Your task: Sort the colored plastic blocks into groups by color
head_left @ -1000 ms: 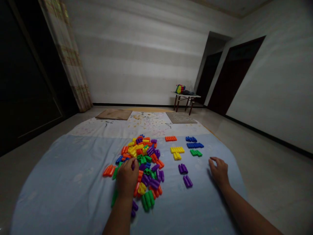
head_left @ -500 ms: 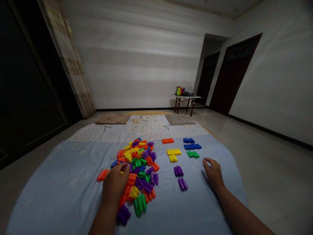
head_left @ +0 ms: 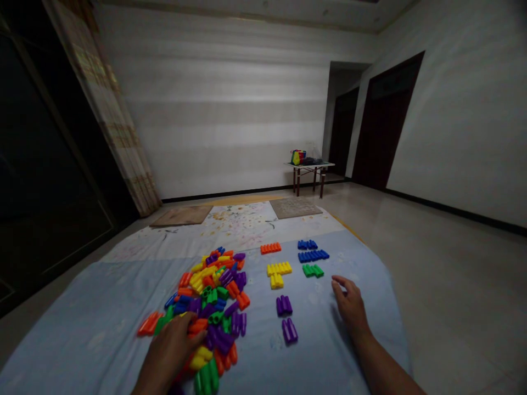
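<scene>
A heap of coloured plastic blocks, shaped like joined tubes, lies in front of me. My left hand (head_left: 175, 341) is over its near left side, thumb and index finger apart, with an orange block (head_left: 198, 326) showing between them. Whether the fingers touch it I cannot tell. Near them lie a purple block (head_left: 222, 340), a yellow block (head_left: 201, 357) and a green block (head_left: 207, 377). My right hand (head_left: 351, 307) is loosely curled at the right with nothing seen in it. The green row (head_left: 313, 270) is nearest to it.
Sorted by colour right of the heap are an orange row (head_left: 270, 248), blue rows (head_left: 313, 256), yellow pieces (head_left: 279, 269) and two purple pieces (head_left: 289, 331). A blue and white cloth (head_left: 102, 307) covers the table. Two flat mats (head_left: 295, 208) lie at its far end; a small table (head_left: 310, 164) stands beyond.
My left hand has come nearer and its thumb and index finger have parted. My right hand stays beside the sorted rows. The whole view has shifted a little.
</scene>
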### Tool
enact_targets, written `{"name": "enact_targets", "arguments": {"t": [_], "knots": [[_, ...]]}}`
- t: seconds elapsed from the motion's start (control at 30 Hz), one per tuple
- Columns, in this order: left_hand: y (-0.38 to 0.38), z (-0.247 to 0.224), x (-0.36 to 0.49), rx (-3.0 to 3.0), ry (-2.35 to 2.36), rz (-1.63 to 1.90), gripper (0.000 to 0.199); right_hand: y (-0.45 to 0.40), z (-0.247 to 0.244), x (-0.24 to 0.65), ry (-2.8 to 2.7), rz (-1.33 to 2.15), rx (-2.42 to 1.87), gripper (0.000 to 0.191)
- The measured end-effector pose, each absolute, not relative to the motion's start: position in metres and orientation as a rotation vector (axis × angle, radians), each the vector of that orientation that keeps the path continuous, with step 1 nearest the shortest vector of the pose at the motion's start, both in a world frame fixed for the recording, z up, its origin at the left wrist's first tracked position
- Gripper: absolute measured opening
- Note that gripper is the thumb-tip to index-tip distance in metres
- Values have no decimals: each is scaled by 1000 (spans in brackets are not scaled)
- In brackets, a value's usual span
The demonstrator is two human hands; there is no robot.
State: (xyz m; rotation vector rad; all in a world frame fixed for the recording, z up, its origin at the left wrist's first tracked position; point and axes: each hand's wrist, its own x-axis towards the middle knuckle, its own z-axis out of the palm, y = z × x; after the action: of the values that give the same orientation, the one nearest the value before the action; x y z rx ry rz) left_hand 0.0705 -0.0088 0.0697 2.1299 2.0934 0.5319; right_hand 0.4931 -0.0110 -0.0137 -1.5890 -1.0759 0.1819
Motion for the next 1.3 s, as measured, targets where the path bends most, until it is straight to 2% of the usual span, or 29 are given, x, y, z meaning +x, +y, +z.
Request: {"name": "enact_targets", "arguments": {"t": [0.13,0.3,0.53,0.77,1.03,1.3], "knots": [[-1,63,64,2102,2025,569,38,-16,-7,492,-979,271,-1574,38],[3,86,80,2049,1900,697,50,-17,18,490,-888,404,-1572,43],[22,110,120,2124,1751,755,50,33,33,504,-771,277,-1510,46],[75,103,159,2270,1667,603,50,53,0,521,-802,190,-1491,41],[150,87,226,2256,1582,461,44,56,3,517,-900,206,-1478,32],[178,63,253,2184,1599,351,59,56,4,518,-896,215,-1496,31]]}}
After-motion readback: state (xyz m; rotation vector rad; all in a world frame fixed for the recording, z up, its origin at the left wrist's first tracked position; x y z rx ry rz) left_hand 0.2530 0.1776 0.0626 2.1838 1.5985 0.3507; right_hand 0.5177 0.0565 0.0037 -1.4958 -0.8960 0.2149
